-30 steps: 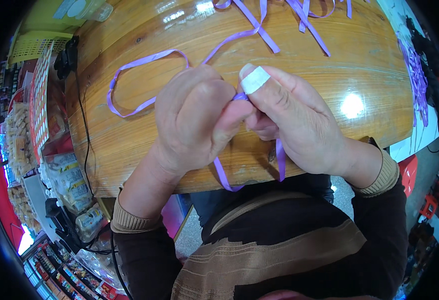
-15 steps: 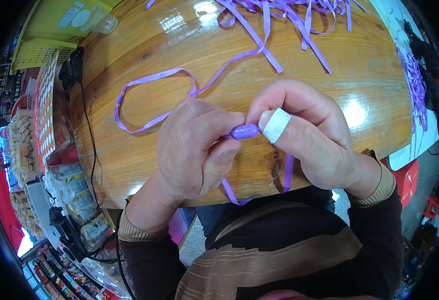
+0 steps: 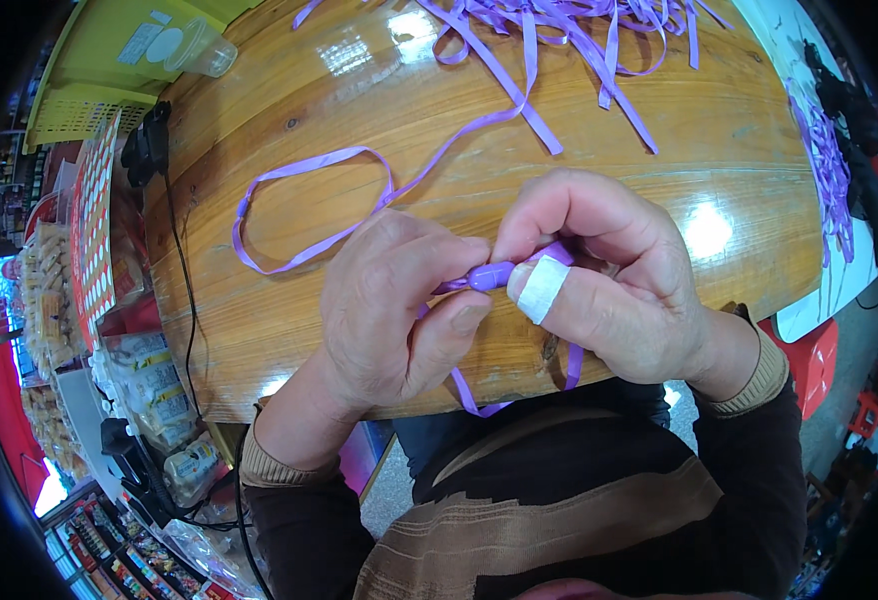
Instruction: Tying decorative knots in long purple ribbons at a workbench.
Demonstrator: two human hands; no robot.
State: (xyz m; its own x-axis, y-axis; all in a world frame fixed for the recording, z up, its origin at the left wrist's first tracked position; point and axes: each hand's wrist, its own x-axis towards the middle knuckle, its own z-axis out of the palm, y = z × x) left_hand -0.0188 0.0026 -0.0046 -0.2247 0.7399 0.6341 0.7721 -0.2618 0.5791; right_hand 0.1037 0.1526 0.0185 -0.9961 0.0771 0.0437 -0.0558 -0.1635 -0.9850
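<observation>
A small glossy purple plastic clasp (image 3: 490, 276), shaped like a capsule, sits between my two hands above the table. My left hand (image 3: 389, 305) pinches the narrow purple ribbon (image 3: 309, 160) beside the clasp's left end. On the right, my right hand (image 3: 619, 285), with white tape round its thumb, grips the clasp's other end between thumb and bent forefinger. A bit of ribbon shows behind that thumb. More ribbon hangs in a loop below the hands at the near table edge, and another loop lies to the left on the wood.
A pile of purple ribbons (image 3: 579, 25) lies at the far side of the wooden table (image 3: 289, 350). More ribbons (image 3: 827, 170) are on a white surface at right. A clear plastic cup (image 3: 204, 55), a black cable (image 3: 181, 270) and packaged goods (image 3: 149, 380) line the left.
My right fingers have slid left along the clasp, and ribbon now shows behind the right thumb. The clasp has shifted slightly down. My left hand keeps its pinch.
</observation>
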